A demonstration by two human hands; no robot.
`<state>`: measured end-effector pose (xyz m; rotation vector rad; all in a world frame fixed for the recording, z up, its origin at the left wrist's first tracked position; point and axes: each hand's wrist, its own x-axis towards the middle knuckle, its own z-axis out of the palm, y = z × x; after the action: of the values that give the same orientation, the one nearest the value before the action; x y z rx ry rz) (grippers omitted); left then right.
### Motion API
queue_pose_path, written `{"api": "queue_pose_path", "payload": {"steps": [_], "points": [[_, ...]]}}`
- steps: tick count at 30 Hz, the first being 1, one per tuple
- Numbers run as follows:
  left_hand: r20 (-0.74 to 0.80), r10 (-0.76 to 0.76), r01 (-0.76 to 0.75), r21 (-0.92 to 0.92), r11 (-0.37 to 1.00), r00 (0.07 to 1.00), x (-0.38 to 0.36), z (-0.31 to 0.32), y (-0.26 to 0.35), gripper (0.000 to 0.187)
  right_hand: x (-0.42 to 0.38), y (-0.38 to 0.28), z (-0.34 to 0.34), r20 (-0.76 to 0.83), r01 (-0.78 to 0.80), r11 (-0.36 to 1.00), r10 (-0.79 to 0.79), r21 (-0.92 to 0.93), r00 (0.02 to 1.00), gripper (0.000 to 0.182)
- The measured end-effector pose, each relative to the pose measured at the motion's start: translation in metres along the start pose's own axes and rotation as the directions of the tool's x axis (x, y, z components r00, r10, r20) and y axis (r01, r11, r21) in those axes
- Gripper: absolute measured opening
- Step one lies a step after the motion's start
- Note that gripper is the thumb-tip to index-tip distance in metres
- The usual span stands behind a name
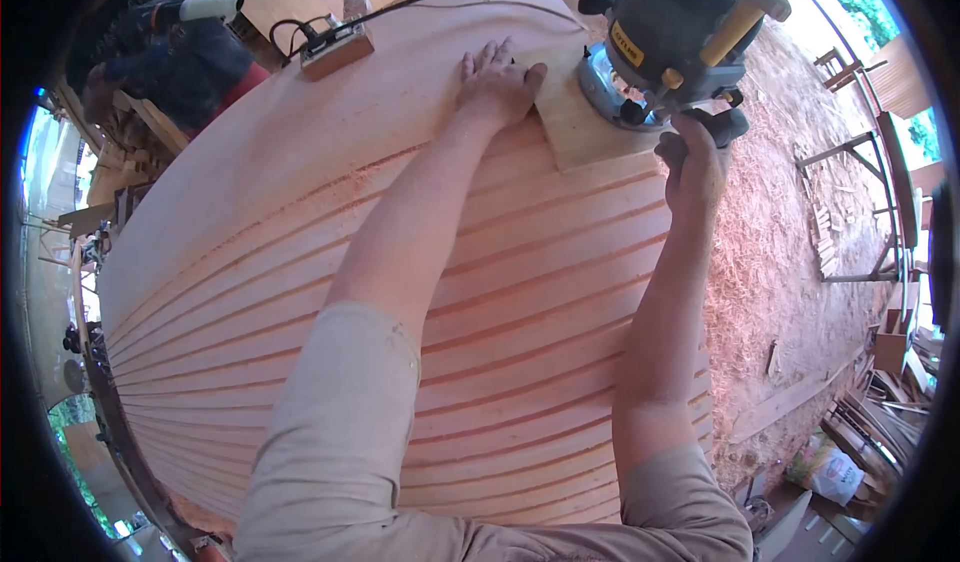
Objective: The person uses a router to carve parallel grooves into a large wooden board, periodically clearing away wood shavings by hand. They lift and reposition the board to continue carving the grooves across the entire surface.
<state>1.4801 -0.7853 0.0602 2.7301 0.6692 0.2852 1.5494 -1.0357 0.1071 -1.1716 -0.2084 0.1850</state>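
A black plunge router point(665, 22) with a yellow label stands upright at the top right, on a pale plywood piece point(575, 132). My right hand point(693, 157) is closed at the near side of its base, fingers curled by a dark knob. My left hand point(497, 87) lies flat on the wooden panel point(380, 112), fingers spread, beside the plywood's left edge. Long curved grooves run across the panel below both forearms. The router bit is mostly hidden by the base.
A power outlet block point(337, 50) with a plugged cord rests on the panel's far side. At the upper left, a person point(195, 62) holds a power tool. Wood shavings point(770, 262) cover the ground at right, with scrap wood point(880, 422) and a white bag point(832, 474) beyond.
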Motion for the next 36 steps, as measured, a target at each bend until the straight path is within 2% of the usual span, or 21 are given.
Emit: {"api": "queue_pose_path", "payload": {"steps": [4, 7, 9, 10, 12, 14, 16, 18, 24, 34, 36], "points": [[-0.058, 0.015, -0.016, -0.003, 1.0, 0.998, 0.008, 0.005, -0.001, 0.062, 0.003, 0.001, -0.001, 0.013, 0.021, 0.999, -0.021, 0.034, 1.0, 0.031], [-0.052, -0.022, 0.019, -0.06, 0.998, 0.998, 0.013, 0.004, 0.015, 0.059, 0.002, 0.004, -0.002, -0.01, 0.039, 0.999, -0.039, -0.009, 0.999, 0.028], [-0.075, -0.158, 0.146, -0.152, 0.978, 0.984, 0.017, 0.007, 0.03, 0.051, 0.0, 0.001, 0.001, -0.016, 0.004, 1.0, -0.004, -0.018, 1.0, 0.027], [-0.081, -0.158, 0.144, -0.155, 0.977, 0.984, 0.016, 0.008, 0.034, 0.051, 0.0, 0.0, 0.001, -0.012, 0.009, 1.0, -0.01, -0.018, 1.0, 0.027], [-0.208, -0.121, 0.113, -0.052, 0.992, 0.971, 0.01, 0.012, 0.035, 0.044, 0.0, -0.001, -0.002, -0.006, -0.049, 0.999, 0.049, -0.023, 0.999, 0.026], [-0.157, -0.093, 0.079, -0.093, 0.993, 0.983, 0.007, 0.0, 0.034, 0.041, 0.001, -0.002, -0.012, 0.015, -0.072, 0.996, 0.073, -0.055, 0.997, 0.026], [-0.107, -0.065, 0.049, -0.144, 0.988, 0.992, 0.005, -0.005, 0.032, 0.038, 0.006, 0.001, -0.022, 0.127, -0.152, 0.988, 0.146, 0.039, 0.981, 0.028], [-0.177, -0.056, 0.043, -0.073, 0.996, 0.983, 0.006, -0.002, 0.034, 0.036, 0.004, -0.001, -0.019, 0.105, -0.133, 0.99, 0.137, -0.043, 0.985, 0.027], [-0.151, -0.068, 0.061, -0.051, 0.997, 0.986, 0.008, -0.002, 0.033, 0.034, 0.006, 0.0, -0.022, 0.214, -0.08, 0.997, 0.078, 0.003, 0.974, 0.021], [-0.127, -0.092, 0.086, -0.051, 0.995, 0.988, 0.005, -0.007, 0.03, 0.033, 0.003, -0.006, -0.023, 0.166, -0.186, 0.982, 0.189, -0.031, 0.968, 0.019], [-0.075, -0.096, 0.091, -0.068, 0.994, 0.993, 0.005, -0.01, 0.03, 0.038, 0.003, -0.007, -0.024, 0.191, -0.204, 0.978, 0.208, -0.044, 0.959, 0.018]]}}
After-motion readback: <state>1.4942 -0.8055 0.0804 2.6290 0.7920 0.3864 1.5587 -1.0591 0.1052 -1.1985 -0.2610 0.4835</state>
